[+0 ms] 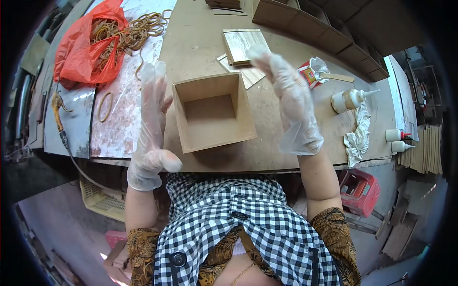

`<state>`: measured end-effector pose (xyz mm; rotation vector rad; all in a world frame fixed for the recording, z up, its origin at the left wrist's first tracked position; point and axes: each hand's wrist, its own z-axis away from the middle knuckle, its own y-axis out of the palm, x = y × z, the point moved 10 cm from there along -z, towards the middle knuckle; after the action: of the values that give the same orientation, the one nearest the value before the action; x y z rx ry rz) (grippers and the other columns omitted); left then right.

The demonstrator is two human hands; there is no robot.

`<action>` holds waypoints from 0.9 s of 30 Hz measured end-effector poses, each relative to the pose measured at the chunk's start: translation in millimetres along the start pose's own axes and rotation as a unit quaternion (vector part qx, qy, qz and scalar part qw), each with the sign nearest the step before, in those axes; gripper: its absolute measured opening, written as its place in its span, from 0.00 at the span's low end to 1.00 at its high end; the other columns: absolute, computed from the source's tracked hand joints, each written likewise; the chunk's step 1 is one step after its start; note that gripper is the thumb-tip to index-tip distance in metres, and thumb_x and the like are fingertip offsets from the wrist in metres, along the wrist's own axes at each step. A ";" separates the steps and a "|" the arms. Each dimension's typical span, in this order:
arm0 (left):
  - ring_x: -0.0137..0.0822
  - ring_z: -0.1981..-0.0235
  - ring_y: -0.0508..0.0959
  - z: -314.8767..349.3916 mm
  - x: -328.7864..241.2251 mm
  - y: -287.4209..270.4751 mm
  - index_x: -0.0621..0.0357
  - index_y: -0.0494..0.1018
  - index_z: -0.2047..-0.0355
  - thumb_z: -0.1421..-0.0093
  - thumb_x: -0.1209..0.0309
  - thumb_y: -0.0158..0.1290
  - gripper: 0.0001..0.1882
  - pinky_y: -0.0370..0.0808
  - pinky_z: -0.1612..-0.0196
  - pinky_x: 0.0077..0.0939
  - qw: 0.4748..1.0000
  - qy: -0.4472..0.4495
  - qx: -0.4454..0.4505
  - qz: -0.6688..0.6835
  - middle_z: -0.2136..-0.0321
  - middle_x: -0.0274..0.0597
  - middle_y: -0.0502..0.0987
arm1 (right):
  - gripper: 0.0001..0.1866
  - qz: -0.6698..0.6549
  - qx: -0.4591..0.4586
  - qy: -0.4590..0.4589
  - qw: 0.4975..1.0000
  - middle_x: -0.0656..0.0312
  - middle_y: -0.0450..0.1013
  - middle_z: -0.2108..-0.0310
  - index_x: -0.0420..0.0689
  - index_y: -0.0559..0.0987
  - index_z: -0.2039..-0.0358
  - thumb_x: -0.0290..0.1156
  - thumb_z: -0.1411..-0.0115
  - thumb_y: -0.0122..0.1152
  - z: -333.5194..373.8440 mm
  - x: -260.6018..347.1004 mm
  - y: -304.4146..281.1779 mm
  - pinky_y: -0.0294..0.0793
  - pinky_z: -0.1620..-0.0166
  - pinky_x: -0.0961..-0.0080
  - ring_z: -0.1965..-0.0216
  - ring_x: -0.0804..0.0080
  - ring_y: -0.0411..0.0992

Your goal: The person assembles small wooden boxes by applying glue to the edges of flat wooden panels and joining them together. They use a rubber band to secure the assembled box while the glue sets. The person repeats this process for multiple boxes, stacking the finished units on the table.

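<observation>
An open-topped brown box of thin board stands on the table in front of me, its inside bare. My left hand, in a clear plastic glove, is just left of the box with its fingers stretched out and nothing in them. On the other side, my gloved right hand is raised, fingers extended toward the far left and holding nothing; they lie together and are slightly blurred. Just beyond its fingertips is a small stack of wood-grain panels. A flat panel lies partly under that stack.
A red bag spills rubber bands at far left, above a corded tool. Joined brown boxes line the far right. Nearer are a tub with a wooden stick, a glue bottle and a cloth.
</observation>
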<state>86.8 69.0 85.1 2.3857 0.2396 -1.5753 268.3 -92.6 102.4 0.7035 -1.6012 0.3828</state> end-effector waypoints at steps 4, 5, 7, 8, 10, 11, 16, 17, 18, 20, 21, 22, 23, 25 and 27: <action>0.43 0.28 0.43 -3.0 10.8 -8.3 0.55 0.37 0.29 0.46 0.33 0.50 0.58 0.43 0.31 0.40 0.999 -0.033 -0.023 -0.034 0.29 0.48 0.43 | 0.23 -0.023 0.006 0.077 0.997 0.54 0.71 0.45 0.35 0.72 0.44 0.41 0.30 0.47 14.0 -22.3 11.7 0.58 0.34 0.71 0.41 0.67 0.67; 0.42 0.29 0.45 -1.2 17.0 -11.8 0.56 0.38 0.29 0.43 0.33 0.47 0.55 0.44 0.31 0.39 0.998 -0.037 -0.033 -0.039 0.30 0.48 0.45 | 0.21 -0.061 0.009 0.080 0.995 0.61 0.74 0.48 0.38 0.75 0.45 0.40 0.31 0.51 13.7 -28.3 14.2 0.62 0.37 0.76 0.44 0.75 0.68; 0.38 0.31 0.52 0.4 24.3 -21.3 0.59 0.43 0.30 0.38 0.35 0.41 0.49 0.49 0.32 0.34 0.995 -0.059 -0.060 -0.049 0.32 0.46 0.52 | 0.24 -0.029 0.025 0.073 0.997 0.59 0.69 0.43 0.36 0.71 0.43 0.42 0.31 0.50 14.4 -30.3 20.5 0.58 0.35 0.73 0.40 0.71 0.65; 0.37 0.31 0.53 -3.2 32.5 -21.1 0.59 0.45 0.31 0.37 0.36 0.41 0.47 0.49 0.32 0.33 0.995 -0.072 -0.059 -0.032 0.32 0.46 0.54 | 0.26 -0.013 0.035 0.069 0.997 0.57 0.67 0.40 0.35 0.69 0.41 0.42 0.30 0.49 15.3 -30.3 23.8 0.55 0.33 0.71 0.38 0.70 0.63; 0.35 0.32 0.55 -5.6 43.6 -27.0 0.61 0.48 0.31 0.34 0.39 0.39 0.44 0.50 0.32 0.31 0.992 -0.101 -0.067 -0.019 0.33 0.44 0.57 | 0.25 -0.025 0.045 0.056 0.997 0.59 0.66 0.40 0.36 0.68 0.40 0.39 0.31 0.52 16.2 -25.3 34.6 0.56 0.35 0.74 0.38 0.73 0.61; 0.35 0.33 0.55 -3.6 40.8 -24.4 0.60 0.50 0.32 0.33 0.43 0.41 0.41 0.50 0.32 0.31 0.991 -0.106 -0.081 0.028 0.34 0.43 0.57 | 0.25 -0.028 0.047 0.050 0.997 0.60 0.66 0.39 0.36 0.68 0.39 0.37 0.32 0.53 17.3 -22.8 38.3 0.57 0.36 0.76 0.38 0.75 0.61; 0.33 0.34 0.57 -14.1 15.3 0.1 0.60 0.57 0.35 0.31 0.63 0.48 0.28 0.52 0.32 0.31 0.992 -0.092 -0.067 0.053 0.35 0.41 0.60 | 0.26 -0.047 0.052 0.086 0.994 0.58 0.65 0.41 0.37 0.65 0.37 0.33 0.33 0.53 22.1 -30.7 51.7 0.57 0.37 0.75 0.39 0.74 0.61; 0.32 0.35 0.59 -11.4 18.4 -0.4 0.60 0.60 0.36 0.34 0.70 0.51 0.27 0.54 0.33 0.31 0.984 -0.114 -0.087 0.108 0.36 0.42 0.62 | 0.27 -0.056 0.053 0.086 0.993 0.58 0.65 0.41 0.37 0.64 0.37 0.33 0.33 0.52 22.2 -30.0 54.0 0.57 0.37 0.75 0.39 0.74 0.61; 0.32 0.35 0.59 -10.9 17.8 0.0 0.60 0.60 0.36 0.33 0.70 0.51 0.27 0.54 0.33 0.31 0.983 -0.112 -0.088 0.116 0.36 0.42 0.62 | 0.27 -0.065 0.053 0.084 0.993 0.58 0.65 0.41 0.37 0.64 0.36 0.34 0.33 0.52 22.2 -28.8 55.4 0.57 0.37 0.74 0.40 0.74 0.61; 0.32 0.35 0.59 -10.9 17.2 0.4 0.60 0.60 0.36 0.33 0.70 0.51 0.26 0.54 0.33 0.31 0.981 -0.107 -0.088 0.134 0.36 0.42 0.62 | 0.28 -0.057 0.051 0.096 0.992 0.57 0.63 0.40 0.37 0.62 0.35 0.34 0.32 0.51 23.6 -27.1 57.9 0.57 0.37 0.75 0.39 0.74 0.60; 0.32 0.36 0.60 -10.7 18.0 0.9 0.60 0.60 0.36 0.33 0.69 0.51 0.26 0.55 0.34 0.31 0.982 -0.107 -0.087 0.132 0.36 0.42 0.62 | 0.28 -0.053 0.050 0.102 0.992 0.57 0.63 0.39 0.37 0.61 0.35 0.35 0.32 0.50 24.6 -27.5 58.5 0.57 0.37 0.75 0.39 0.74 0.60; 0.31 0.36 0.60 -10.7 18.9 1.4 0.60 0.60 0.37 0.33 0.68 0.50 0.26 0.55 0.34 0.30 0.982 -0.106 -0.086 0.129 0.36 0.41 0.62 | 0.28 -0.041 0.047 0.095 0.994 0.57 0.63 0.39 0.37 0.61 0.35 0.35 0.32 0.50 24.9 -28.1 57.1 0.57 0.37 0.75 0.39 0.74 0.60; 0.31 0.37 0.61 -10.9 19.5 2.4 0.60 0.60 0.37 0.33 0.67 0.50 0.26 0.56 0.34 0.30 0.983 -0.106 -0.085 0.127 0.36 0.40 0.62 | 0.28 -0.029 0.044 0.088 0.995 0.57 0.62 0.39 0.37 0.61 0.35 0.35 0.32 0.50 25.4 -30.0 54.9 0.56 0.37 0.75 0.39 0.74 0.59; 0.34 0.37 0.61 -10.3 19.6 5.2 0.59 0.57 0.36 0.32 0.64 0.48 0.28 0.54 0.33 0.32 0.984 -0.117 -0.095 0.098 0.37 0.41 0.61 | 0.28 -0.023 0.042 0.081 0.996 0.58 0.62 0.39 0.38 0.61 0.35 0.36 0.32 0.50 26.2 -31.0 54.2 0.56 0.36 0.75 0.39 0.74 0.59; 0.33 0.38 0.62 -10.7 21.1 8.5 0.59 0.56 0.35 0.32 0.65 0.45 0.27 0.56 0.34 0.31 0.983 -0.106 -0.120 0.089 0.38 0.41 0.62 | 0.28 -0.030 0.045 0.083 0.995 0.58 0.61 0.38 0.38 0.61 0.35 0.37 0.32 0.49 27.5 -31.0 55.5 0.54 0.36 0.75 0.38 0.74 0.58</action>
<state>106.9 64.0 70.9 1.9843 0.1571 -1.6011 212.7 -60.8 76.0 0.7668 -1.4099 0.4590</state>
